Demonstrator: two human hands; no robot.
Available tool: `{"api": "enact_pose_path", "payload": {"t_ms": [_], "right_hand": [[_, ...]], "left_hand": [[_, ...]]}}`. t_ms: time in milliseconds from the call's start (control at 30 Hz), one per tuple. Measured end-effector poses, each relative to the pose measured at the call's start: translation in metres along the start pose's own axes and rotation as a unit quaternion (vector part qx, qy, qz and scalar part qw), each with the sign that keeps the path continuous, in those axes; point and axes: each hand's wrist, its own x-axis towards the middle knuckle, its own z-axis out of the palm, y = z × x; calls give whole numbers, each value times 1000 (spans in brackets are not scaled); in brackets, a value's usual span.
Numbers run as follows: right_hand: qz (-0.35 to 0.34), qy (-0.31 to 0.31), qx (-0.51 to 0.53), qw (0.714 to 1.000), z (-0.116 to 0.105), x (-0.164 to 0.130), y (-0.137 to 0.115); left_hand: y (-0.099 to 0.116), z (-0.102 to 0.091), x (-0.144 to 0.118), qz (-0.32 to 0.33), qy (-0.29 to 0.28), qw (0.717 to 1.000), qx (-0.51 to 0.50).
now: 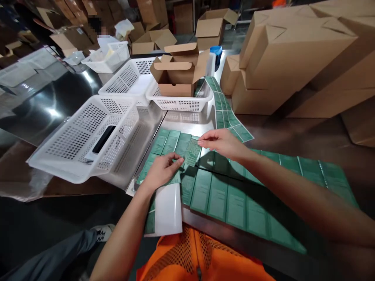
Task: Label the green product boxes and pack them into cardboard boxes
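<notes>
A small green printed label (191, 151) is held slightly tilted above the rows of green packs. My right hand (221, 141) is closed, pinching the label's upper right edge between thumb and fingertips. At its lower left edge, the thumb and forefinger of my left hand (165, 168) come together on it. Under and around both hands lie flat green packs (218, 191) in close rows, several with a glossy wrap. Below my left wrist is a sheet of green labels with a bare white backing part (168, 210).
A long curling sheet of green labels (224, 105) lies beyond my right hand. White perforated baskets (77, 140) stand at left, one holding a dark flat object (104, 139). An open carton (175, 80) sits in another basket (178, 103). Stacked cardboard boxes (293, 58) rise at right.
</notes>
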Motion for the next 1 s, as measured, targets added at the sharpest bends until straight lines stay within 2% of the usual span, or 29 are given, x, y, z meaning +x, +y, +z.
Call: {"api": "enact_pose_path", "payload": {"t_ms": [100, 233, 333, 600, 867, 1000], "right_hand": [[-17, 2, -34, 999, 1, 8, 9], [-28, 32, -165, 985, 1, 22, 23], [-13, 30, -228, 973, 1, 33, 33], [-10, 21, -260, 965, 3, 44, 49], [-6, 18, -277, 961, 3, 46, 48], [10, 21, -296, 955, 6, 44, 44]], "left_hand": [[1, 7, 10, -5, -13, 1000, 0], [1, 19, 23, -35, -14, 999, 20], [0, 26, 33, -61, -18, 997, 42], [-5, 34, 46, -101, -24, 993, 50], [-2, 32, 49, -131, -43, 989, 49], [0, 33, 52, -125, -48, 987, 91]]}}
